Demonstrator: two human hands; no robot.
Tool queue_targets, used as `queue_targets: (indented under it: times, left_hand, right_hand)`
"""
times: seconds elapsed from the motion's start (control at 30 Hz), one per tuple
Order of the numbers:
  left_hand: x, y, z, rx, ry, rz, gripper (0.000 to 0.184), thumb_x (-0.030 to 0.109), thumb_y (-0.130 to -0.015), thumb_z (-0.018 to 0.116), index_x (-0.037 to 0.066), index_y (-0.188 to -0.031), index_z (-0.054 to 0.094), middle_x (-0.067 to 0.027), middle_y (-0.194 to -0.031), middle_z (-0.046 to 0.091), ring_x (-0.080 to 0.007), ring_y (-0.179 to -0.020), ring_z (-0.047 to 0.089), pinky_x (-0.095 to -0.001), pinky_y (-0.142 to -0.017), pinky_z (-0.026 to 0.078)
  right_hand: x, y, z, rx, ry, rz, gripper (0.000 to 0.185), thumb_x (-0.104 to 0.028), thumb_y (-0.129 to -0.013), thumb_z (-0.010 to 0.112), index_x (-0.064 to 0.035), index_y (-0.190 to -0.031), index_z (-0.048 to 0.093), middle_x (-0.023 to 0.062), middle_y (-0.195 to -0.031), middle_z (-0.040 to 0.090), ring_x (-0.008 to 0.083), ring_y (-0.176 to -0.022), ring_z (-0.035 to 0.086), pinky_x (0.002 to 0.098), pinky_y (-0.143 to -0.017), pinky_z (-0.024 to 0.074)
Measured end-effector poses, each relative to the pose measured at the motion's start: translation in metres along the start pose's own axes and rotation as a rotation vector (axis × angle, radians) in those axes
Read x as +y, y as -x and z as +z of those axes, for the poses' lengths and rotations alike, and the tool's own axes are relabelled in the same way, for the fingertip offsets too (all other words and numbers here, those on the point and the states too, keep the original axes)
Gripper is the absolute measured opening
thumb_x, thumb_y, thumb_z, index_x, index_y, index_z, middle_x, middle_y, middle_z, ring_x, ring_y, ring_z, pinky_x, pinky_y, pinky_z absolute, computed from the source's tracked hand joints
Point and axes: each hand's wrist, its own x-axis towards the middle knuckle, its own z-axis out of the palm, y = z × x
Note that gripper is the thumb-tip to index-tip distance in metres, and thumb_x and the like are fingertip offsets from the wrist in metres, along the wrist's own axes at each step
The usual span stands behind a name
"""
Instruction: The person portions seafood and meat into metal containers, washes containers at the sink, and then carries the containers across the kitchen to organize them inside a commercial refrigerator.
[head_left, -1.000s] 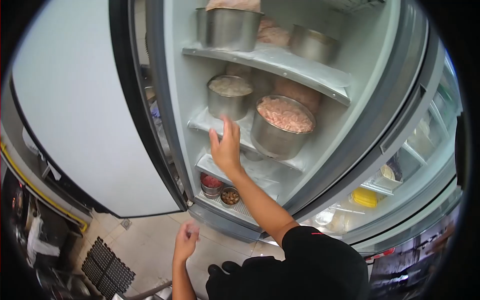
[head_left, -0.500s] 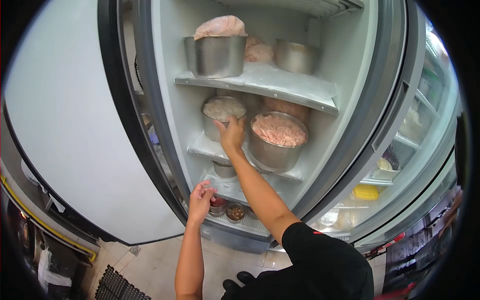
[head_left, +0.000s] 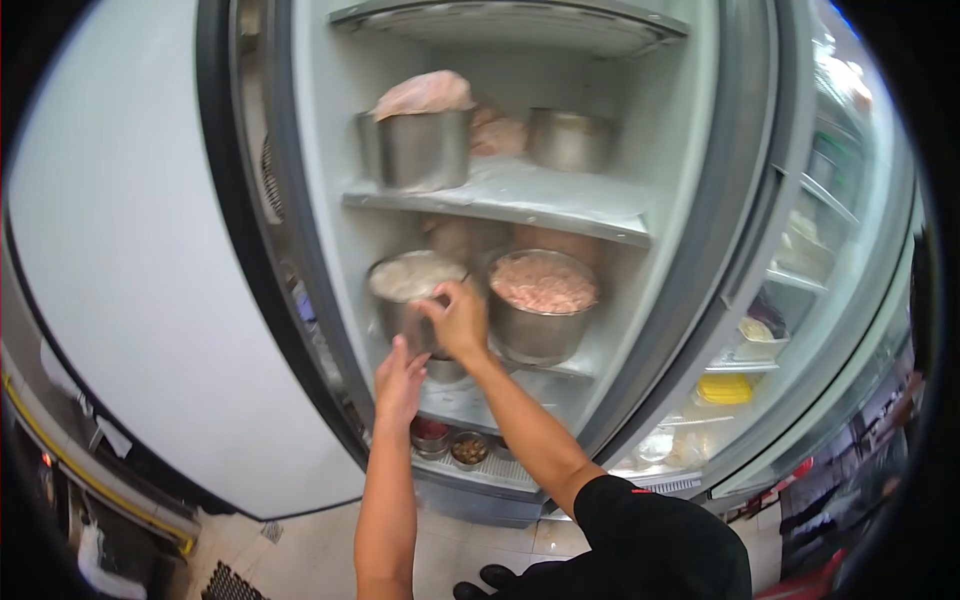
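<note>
Inside an upright fridge, a round metal pot [head_left: 393, 318] with pale white contents stands at the left of the middle shelf, near its front edge. My right hand [head_left: 459, 318] grips the rim of this pot at its right front, fingers bent over it. Below the pot's front, my left hand [head_left: 402, 380] reaches up with its fingers spread, against or just under the wall; contact is blurred. Right of it stands a larger metal pot [head_left: 541, 330] full of pink meat pieces. The pot's underside is hidden behind my hands.
An upper shelf [head_left: 530, 216] bears a metal pot [head_left: 425, 150] with bagged pink meat and another metal pot [head_left: 570, 140]. Small bowls [head_left: 469, 450] stand at the bottom. The open white door [head_left: 150, 250] is left; a glass-fronted fridge with a yellow container [head_left: 724, 389] is right.
My left hand has risen from low near the floor to the white-filled pot. My right hand has moved onto its rim. The pot appears closer to the shelf's front. The view has tilted upward.
</note>
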Motion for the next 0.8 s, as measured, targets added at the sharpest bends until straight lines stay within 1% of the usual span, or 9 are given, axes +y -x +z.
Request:
queue_targets:
  times: [0.07, 0.13, 0.17, 0.33, 0.47, 0.53, 0.6, 0.67, 0.8]
  left_hand:
    - [-0.01, 0.018, -0.002, -0.038, 0.091, 0.112, 0.041, 0.038, -0.093, 0.056, 0.001, -0.112, 0.057, -0.0045, -0.103, 0.06, -0.0127, -0.088, 0.054, -0.0248, -0.069, 0.039]
    - [-0.019, 0.039, -0.007, 0.024, 0.038, 0.181, 0.034, 0.037, -0.093, 0.057, 0.003, -0.096, 0.059, -0.0024, -0.088, 0.06, -0.0104, -0.078, 0.053, -0.0256, -0.07, 0.041]
    - [-0.017, 0.05, -0.004, 0.042, 0.021, 0.204, 0.034, 0.037, -0.092, 0.058, 0.003, -0.091, 0.059, -0.0018, -0.082, 0.059, -0.01, -0.074, 0.053, -0.0257, -0.068, 0.042]
    - [0.016, 0.135, 0.052, 0.102, -0.051, 0.437, 0.035, 0.035, -0.093, 0.057, 0.0, -0.088, 0.058, -0.0018, -0.073, 0.056, -0.0095, -0.064, 0.049, -0.0236, -0.062, 0.042]
    - [0.066, 0.149, 0.109, 0.032, -0.385, 0.59, 0.04, 0.039, -0.093, 0.057, 0.0, -0.087, 0.061, -0.0032, -0.079, 0.06, -0.009, -0.066, 0.051, -0.0254, -0.06, 0.042]
    - [0.091, 0.141, 0.143, -0.061, -0.488, 0.549, 0.047, 0.043, -0.093, 0.054, -0.003, -0.091, 0.063, -0.0076, -0.083, 0.064, -0.0094, -0.067, 0.053, -0.0247, -0.058, 0.041]
    - [0.118, 0.123, 0.173, -0.131, -0.661, 0.501, 0.052, 0.044, -0.094, 0.052, -0.006, -0.097, 0.063, -0.011, -0.087, 0.066, -0.0109, -0.067, 0.057, -0.0236, -0.057, 0.041]
    - [0.129, 0.11, 0.192, -0.229, -0.544, 0.486, 0.048, 0.041, -0.094, 0.052, -0.006, -0.099, 0.063, -0.0106, -0.085, 0.067, -0.0119, -0.066, 0.061, -0.0231, -0.053, 0.041]
    - [0.12, 0.13, 0.16, -0.322, -0.581, 0.46, 0.043, 0.038, -0.094, 0.053, -0.004, -0.101, 0.063, -0.0079, -0.083, 0.067, -0.0117, -0.066, 0.062, -0.0227, -0.051, 0.041]
  right_hand:
    - [-0.017, 0.013, -0.028, -0.097, -0.066, -0.024, 0.038, -0.03, -0.067, 0.08, -0.0026, -0.083, 0.06, 0.021, -0.093, 0.061, 0.0375, -0.084, 0.06, 0.0429, -0.07, 0.0469]
    - [-0.028, 0.024, -0.05, -0.099, -0.163, -0.127, 0.038, -0.029, -0.063, 0.083, -0.0032, -0.08, 0.061, 0.0158, -0.086, 0.063, 0.0298, -0.077, 0.062, 0.0364, -0.069, 0.0484]
    - [-0.04, 0.024, -0.062, -0.169, -0.196, -0.009, 0.037, -0.025, -0.063, 0.084, -0.0033, -0.08, 0.06, 0.0126, -0.086, 0.063, 0.0245, -0.077, 0.061, 0.0343, -0.071, 0.0483]
    - [-0.101, 0.02, -0.14, -0.226, -0.247, -0.259, 0.032, -0.022, -0.067, 0.083, -0.0054, -0.079, 0.058, 0.0055, -0.083, 0.064, 0.014, -0.079, 0.06, 0.0288, -0.075, 0.0469]
    - [-0.139, -0.009, -0.198, -0.19, -0.285, -0.192, 0.026, -0.017, -0.072, 0.08, -0.0049, -0.079, 0.059, -0.0013, -0.076, 0.064, 0.0059, -0.077, 0.056, 0.023, -0.072, 0.0457]
    - [-0.151, -0.032, -0.219, -0.06, -0.23, -0.294, 0.021, -0.015, -0.075, 0.077, -0.0045, -0.08, 0.06, -0.0011, -0.075, 0.064, 0.0051, -0.072, 0.056, 0.0209, -0.065, 0.0453]
    - [-0.147, -0.072, -0.232, 0.021, -0.302, -0.344, 0.037, -0.036, -0.069, 0.081, -0.0034, -0.078, 0.064, 0.0089, -0.076, 0.067, 0.0124, -0.068, 0.061, 0.0282, -0.064, 0.0481]
    - [-0.16, -0.093, -0.246, 0.112, -0.042, -0.273, 0.042, -0.04, -0.069, 0.08, -0.0022, -0.08, 0.068, 0.0103, -0.077, 0.069, 0.0151, -0.07, 0.063, 0.0286, -0.065, 0.0487]
    - [-0.146, -0.125, -0.249, 0.162, 0.212, -0.127, 0.05, -0.048, -0.069, 0.076, -0.0021, -0.088, 0.068, 0.0146, -0.085, 0.069, 0.0241, -0.079, 0.066, 0.0341, -0.07, 0.051]
